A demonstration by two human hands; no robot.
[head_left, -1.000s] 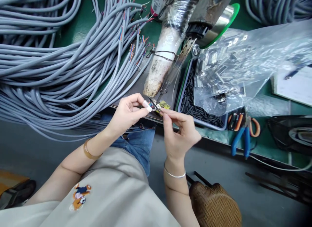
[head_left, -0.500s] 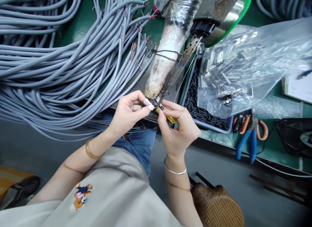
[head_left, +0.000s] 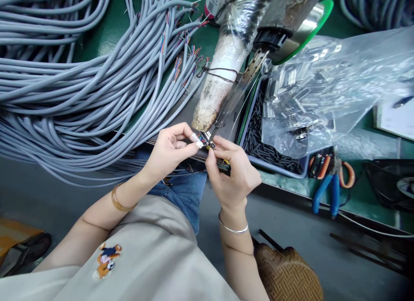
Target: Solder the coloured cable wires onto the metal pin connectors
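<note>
Connector (head_left: 210, 142) between both hands, by the tip of the tube (head_left: 210, 98). Pinched at the wired side by left hand (head_left: 173, 148), forearm aslant; at the other end by right hand's (head_left: 234, 171) thumb and forefinger, forearm steeper, other fingers bent.

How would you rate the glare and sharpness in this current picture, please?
In the head view, bright glints break up the clear crinkled plastic bag, and a highlight marks the glossy green tabletop; also in the head view, the dark object at the right edge looks soft, while the small black-and-silver connector between the bare left hand and bare right hand shows little fine detail.
</note>
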